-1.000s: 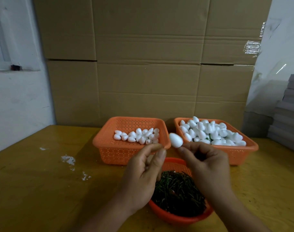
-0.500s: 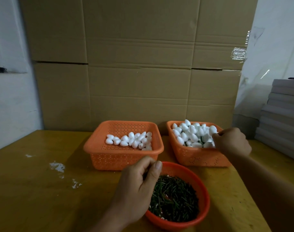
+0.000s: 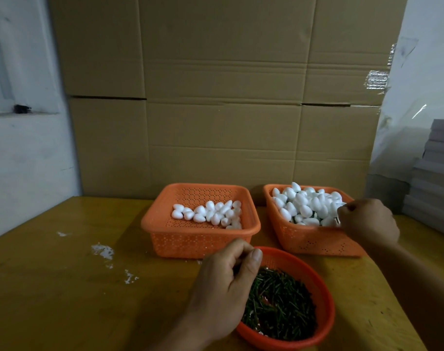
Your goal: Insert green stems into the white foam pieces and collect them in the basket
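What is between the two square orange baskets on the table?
Nothing stands between the left basket and the right basket: only a narrow strip of bare yellow table, seen in the head view.

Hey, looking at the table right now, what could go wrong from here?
The right basket is heaped above its rim, so the right hand reaching in might knock foam pieces out. The stem bowl sits near the table's front edge, and the left hand could nudge it off.

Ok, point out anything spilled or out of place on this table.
White crumbs lie scattered on the yellow table, left of the left basket, with more nearer the camera. They look like foam debris. The baskets and the stem bowl sit upright.
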`<state>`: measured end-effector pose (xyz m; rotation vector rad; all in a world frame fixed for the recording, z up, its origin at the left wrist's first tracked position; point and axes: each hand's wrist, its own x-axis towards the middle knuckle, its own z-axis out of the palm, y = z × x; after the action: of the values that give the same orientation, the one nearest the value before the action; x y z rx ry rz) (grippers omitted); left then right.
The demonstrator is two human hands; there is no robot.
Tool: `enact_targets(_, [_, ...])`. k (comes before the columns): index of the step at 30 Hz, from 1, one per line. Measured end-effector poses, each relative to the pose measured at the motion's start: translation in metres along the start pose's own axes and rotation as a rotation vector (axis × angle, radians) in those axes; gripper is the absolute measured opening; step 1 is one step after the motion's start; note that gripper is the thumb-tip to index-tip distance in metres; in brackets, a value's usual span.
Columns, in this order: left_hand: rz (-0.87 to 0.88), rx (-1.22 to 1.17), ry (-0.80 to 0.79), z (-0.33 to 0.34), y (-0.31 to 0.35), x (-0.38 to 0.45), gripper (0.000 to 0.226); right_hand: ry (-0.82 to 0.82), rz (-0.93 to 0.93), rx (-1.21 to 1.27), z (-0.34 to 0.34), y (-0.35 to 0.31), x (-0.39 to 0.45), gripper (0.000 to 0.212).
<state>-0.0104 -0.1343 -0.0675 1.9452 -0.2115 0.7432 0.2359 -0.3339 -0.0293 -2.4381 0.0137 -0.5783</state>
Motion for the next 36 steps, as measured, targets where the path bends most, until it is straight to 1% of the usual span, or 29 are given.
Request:
enact_targets(2, [-0.007,0.004,0.002,-0.001,-0.001,0.000,0.035,0.061,-0.066,0.133,-0.006,-0.004,-0.016,0.023])
enact_targets(4, [-0.010,0.015,0.017,-0.002,-0.001,0.001,0.029,0.082,-0.099,0.327,-0.015,-0.012,-0.036,0.025])
enact_targets(6, [-0.014,0.015,0.040,-0.002,-0.002,0.002,0.026,0.041,-0.105,0.540,-0.023,-0.021,-0.058,0.020])
enact_targets(8, [-0.053,-0.025,0.066,-0.005,-0.001,0.005,0.027,-0.055,-0.119,0.699,-0.029,-0.030,-0.082,0.016])
enact_targets(10, [-0.129,-0.101,0.113,-0.011,-0.005,0.015,0.025,-0.171,-0.177,0.747,-0.034,-0.037,-0.105,0.018])
enact_targets(12, [-0.187,-0.125,0.173,-0.021,-0.010,0.030,0.025,-0.243,-0.245,0.737,-0.036,-0.043,-0.122,0.021])
enact_targets(14, [-0.222,-0.068,0.194,-0.034,-0.018,0.049,0.023,-0.285,-0.284,0.715,-0.036,-0.046,-0.131,0.023])
enact_targets(16, [-0.235,0.071,0.169,-0.049,-0.027,0.071,0.021,-0.312,-0.310,0.699,-0.035,-0.049,-0.136,0.022])
enact_targets(18, [-0.277,0.222,0.100,-0.061,-0.037,0.096,0.020,-0.320,-0.336,0.700,-0.033,-0.050,-0.139,0.020])
enact_targets(21, [-0.400,0.402,-0.069,-0.071,-0.052,0.131,0.015,-0.316,-0.373,0.695,-0.034,-0.050,-0.142,0.016])
enact_targets(24, [-0.525,0.483,-0.239,-0.069,-0.067,0.156,0.004,-0.324,-0.381,0.663,-0.035,-0.046,-0.142,0.017])
enact_targets(25, [-0.550,0.512,-0.291,-0.066,-0.071,0.162,0.004,-0.331,-0.381,0.657,-0.035,-0.044,-0.143,0.017])
enact_targets(28, [-0.597,0.595,-0.436,-0.055,-0.079,0.175,0.013,-0.337,-0.411,0.611,-0.033,-0.039,-0.144,0.016])
enact_targets(30, [-0.606,0.684,-0.540,-0.046,-0.083,0.179,0.018,-0.312,-0.458,0.549,-0.031,-0.035,-0.144,0.015])
enact_targets(32, [-0.607,0.776,-0.634,-0.040,-0.085,0.181,0.028,-0.276,-0.494,0.484,-0.029,-0.035,-0.144,0.016])
enact_targets(34, [-0.594,0.838,-0.695,-0.032,-0.084,0.182,0.042,-0.257,-0.508,0.454,-0.029,-0.036,-0.146,0.018])
enact_targets(36, [-0.552,0.899,-0.746,-0.026,-0.081,0.184,0.047,-0.237,-0.511,0.446,-0.028,-0.037,-0.147,0.020])
